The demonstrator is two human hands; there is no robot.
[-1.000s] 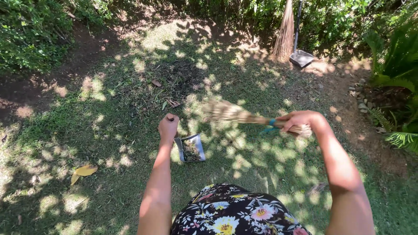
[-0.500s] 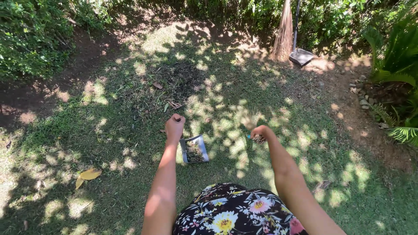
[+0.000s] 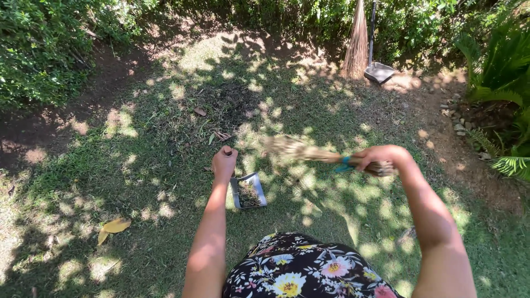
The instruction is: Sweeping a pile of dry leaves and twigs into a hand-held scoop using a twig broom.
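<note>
Straw-coloured bristles of a short hand broom point(image 3: 301, 150) blur above the grass point(image 3: 138, 165), its bound handle clenched in the right hand point(image 3: 378, 159). Lower left of it, a small metal dustpan point(image 3: 248, 192) holding debris sits on the lawn; the left hand point(image 3: 224, 163) is closed around its upright handle. Nearby lies a yellow leaf point(image 3: 116, 226). Against the hedge point(image 3: 430, 22) stand a tall broom point(image 3: 356, 41) and a second dustpan point(image 3: 380, 72).

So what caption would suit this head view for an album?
Left hand holding a dustpan handle over the grass, right hand gripping a small broom.
</note>
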